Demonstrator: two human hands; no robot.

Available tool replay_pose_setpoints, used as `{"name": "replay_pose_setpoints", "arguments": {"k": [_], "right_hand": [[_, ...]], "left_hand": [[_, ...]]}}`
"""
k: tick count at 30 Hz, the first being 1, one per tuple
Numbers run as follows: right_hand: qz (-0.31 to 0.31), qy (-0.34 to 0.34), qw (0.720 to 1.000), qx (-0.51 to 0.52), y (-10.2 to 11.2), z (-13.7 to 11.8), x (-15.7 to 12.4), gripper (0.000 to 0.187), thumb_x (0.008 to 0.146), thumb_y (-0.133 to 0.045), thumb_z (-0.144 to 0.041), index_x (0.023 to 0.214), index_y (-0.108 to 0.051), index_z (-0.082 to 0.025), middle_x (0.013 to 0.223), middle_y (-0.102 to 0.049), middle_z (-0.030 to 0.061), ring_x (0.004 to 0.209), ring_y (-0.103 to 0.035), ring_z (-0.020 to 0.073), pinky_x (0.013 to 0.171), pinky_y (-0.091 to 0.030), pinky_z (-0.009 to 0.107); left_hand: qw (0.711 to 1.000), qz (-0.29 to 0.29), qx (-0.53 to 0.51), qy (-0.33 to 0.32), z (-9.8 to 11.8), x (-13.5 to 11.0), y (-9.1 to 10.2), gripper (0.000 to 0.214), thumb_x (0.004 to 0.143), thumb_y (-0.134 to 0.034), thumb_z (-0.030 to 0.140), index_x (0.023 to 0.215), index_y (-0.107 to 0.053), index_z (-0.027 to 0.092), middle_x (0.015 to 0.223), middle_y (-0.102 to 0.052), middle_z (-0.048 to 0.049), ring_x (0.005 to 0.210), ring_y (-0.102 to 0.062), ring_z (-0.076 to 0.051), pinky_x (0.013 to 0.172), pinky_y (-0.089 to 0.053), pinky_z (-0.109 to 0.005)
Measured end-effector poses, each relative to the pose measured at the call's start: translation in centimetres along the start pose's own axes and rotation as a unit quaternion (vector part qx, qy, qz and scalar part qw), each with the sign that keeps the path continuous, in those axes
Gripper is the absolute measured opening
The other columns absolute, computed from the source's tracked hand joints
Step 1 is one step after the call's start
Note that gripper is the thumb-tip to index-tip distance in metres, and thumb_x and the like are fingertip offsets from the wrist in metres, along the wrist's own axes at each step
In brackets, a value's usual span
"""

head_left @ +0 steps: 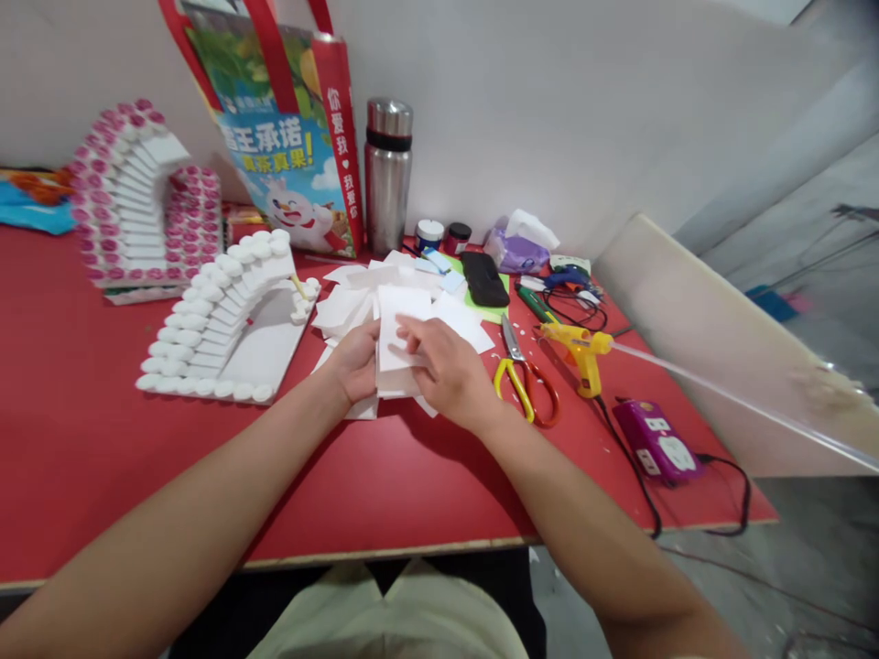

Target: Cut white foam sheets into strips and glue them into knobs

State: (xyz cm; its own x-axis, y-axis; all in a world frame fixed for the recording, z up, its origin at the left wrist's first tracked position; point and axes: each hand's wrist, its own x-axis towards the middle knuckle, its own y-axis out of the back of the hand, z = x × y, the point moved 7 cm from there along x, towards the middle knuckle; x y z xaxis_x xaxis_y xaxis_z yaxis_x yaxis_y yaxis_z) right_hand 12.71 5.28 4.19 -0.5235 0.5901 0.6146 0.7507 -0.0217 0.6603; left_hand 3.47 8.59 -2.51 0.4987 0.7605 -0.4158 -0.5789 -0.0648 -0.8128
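My left hand [355, 361] is closed around the left edge of a small stack of white paper sheets [395, 307]. Over the front of this stack lies my right hand [450, 371], its fingers bent and apart, the fingertips at the top sheet. Many loose white paper pieces [343, 307] spread beneath and behind both hands. Just right of my right hand rest scissors [509, 339] with one yellow and one red handle. To the left stands a white curved model [230, 316] with small steps and round white pads along its edges.
At the back are a pink-flowered model [103, 197], a printed bag [275, 137], a steel flask [389, 178], two jars, a black case [484, 279] and purple tissues [516, 247]. A yellow glue gun [583, 352] with a long clear stick and a corded purple box [656, 439] occupy the right.
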Motion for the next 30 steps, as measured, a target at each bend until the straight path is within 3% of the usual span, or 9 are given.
{"name": "replay_pose_setpoints", "arguments": {"k": [5, 9, 14, 16, 19, 22, 25, 28, 30], "right_hand": [[-0.015, 0.046, 0.996, -0.074, -0.5, -0.5, -0.1, 0.026, 0.098, -0.051, -0.010, 0.112, -0.069, -0.021, 0.109, -0.067, 0.0119, 0.110, -0.065, 0.0253, 0.091, -0.056, 0.041], [-0.022, 0.051, 0.995, -0.080, -0.5, -0.4, -0.2, 0.024, 0.099, -0.049, -0.011, 0.104, -0.070, -0.021, 0.107, -0.066, 0.0112, 0.110, -0.066, 0.0245, 0.089, -0.055, 0.040], [-0.046, 0.029, 0.996, -0.074, -1.0, -0.3, -0.2, 0.023, 0.097, -0.050, -0.010, 0.100, -0.070, -0.021, 0.104, -0.065, 0.0103, 0.105, -0.065, 0.0237, 0.088, -0.054, 0.040], [-0.058, 0.029, 0.996, -0.068, -1.2, -0.6, -0.1, 0.022, 0.097, -0.051, -0.011, 0.098, -0.070, -0.021, 0.101, -0.065, 0.0101, 0.103, -0.064, 0.0238, 0.086, -0.054, 0.040], [-0.044, 0.035, 0.998, -0.038, -0.4, -1.0, 0.2, 0.012, 0.097, -0.060, -0.023, 0.101, -0.071, -0.022, 0.101, -0.068, 0.0100, 0.101, -0.065, 0.0244, 0.088, -0.054, 0.042], [0.055, -0.029, 0.998, -0.006, 2.7, 0.6, 0.5, 0.018, 0.098, -0.063, -0.032, 0.112, -0.070, -0.024, 0.106, -0.072, 0.0085, 0.104, -0.067, 0.0235, 0.095, -0.054, 0.043], [0.126, -0.125, 0.984, -0.018, 5.2, 3.9, 0.1, 0.019, 0.095, -0.060, -0.024, 0.111, -0.071, -0.023, 0.103, -0.074, 0.0076, 0.095, -0.069, 0.0217, 0.087, -0.057, 0.041], [0.071, -0.157, 0.985, 0.002, 4.7, 5.8, -0.1, 0.026, 0.086, -0.060, -0.016, 0.109, -0.070, -0.021, 0.101, -0.074, 0.0074, 0.091, -0.071, 0.0216, 0.079, -0.057, 0.038], [0.013, -0.161, 0.987, 0.005, 3.5, 5.9, -0.2, 0.033, 0.083, -0.063, -0.018, 0.115, -0.069, -0.020, 0.108, -0.074, 0.0091, 0.098, -0.070, 0.0240, 0.083, -0.057, 0.040]], "left_hand": [[0.999, -0.032, -0.026, -0.021, 0.2, 0.0, -0.8, 0.048, 0.099, -0.039, 0.022, 0.134, -0.066, 0.003, 0.105, -0.080, -0.0202, 0.097, -0.078, -0.032, 0.097, -0.061, -0.047], [0.998, -0.052, -0.025, -0.027, 0.3, -0.1, -1.2, 0.052, 0.105, -0.035, 0.030, 0.141, -0.062, 0.003, 0.114, -0.079, -0.0209, 0.107, -0.076, -0.032, 0.102, -0.058, -0.046], [0.995, -0.094, -0.028, -0.025, 0.3, -0.3, -1.2, 0.068, 0.108, -0.030, 0.057, 0.144, -0.060, 0.009, 0.120, -0.077, -0.0195, 0.115, -0.074, -0.032, 0.103, -0.057, -0.045], [0.994, -0.107, -0.015, -0.004, -0.1, -0.3, -1.2, 0.063, 0.107, -0.036, 0.054, 0.145, -0.059, 0.009, 0.121, -0.076, -0.0202, 0.115, -0.074, -0.032, 0.103, -0.057, -0.046], [0.998, -0.068, 0.010, 0.005, 0.0, -0.3, -0.5, 0.050, 0.106, -0.043, 0.031, 0.148, -0.055, 0.005, 0.120, -0.076, -0.0225, 0.111, -0.076, -0.032, 0.103, -0.058, -0.047], [0.998, -0.038, 0.008, -0.058, 1.9, -0.9, -0.2, 0.053, 0.104, -0.044, 0.025, 0.153, -0.050, 0.006, 0.121, -0.077, -0.0215, 0.112, -0.076, -0.034, 0.104, -0.057, -0.051], [0.986, -0.077, -0.014, -0.145, 4.5, -2.2, -1.0, 0.054, 0.106, -0.040, 0.027, 0.158, -0.047, 0.013, 0.128, -0.076, -0.0154, 0.123, -0.072, -0.030, 0.109, -0.055, -0.046], [0.975, -0.066, -0.006, -0.211, 6.4, -3.3, -1.1, 0.052, 0.109, -0.030, 0.027, 0.157, -0.048, 0.017, 0.132, -0.074, -0.0115, 0.129, -0.068, -0.026, 0.109, -0.055, -0.041], [0.971, -0.058, -0.002, -0.230, 6.9, -3.6, -1.1, 0.052, 0.110, -0.028, 0.029, 0.157, -0.049, 0.020, 0.134, -0.074, -0.0101, 0.133, -0.065, -0.026, 0.109, -0.055, -0.041]]}}
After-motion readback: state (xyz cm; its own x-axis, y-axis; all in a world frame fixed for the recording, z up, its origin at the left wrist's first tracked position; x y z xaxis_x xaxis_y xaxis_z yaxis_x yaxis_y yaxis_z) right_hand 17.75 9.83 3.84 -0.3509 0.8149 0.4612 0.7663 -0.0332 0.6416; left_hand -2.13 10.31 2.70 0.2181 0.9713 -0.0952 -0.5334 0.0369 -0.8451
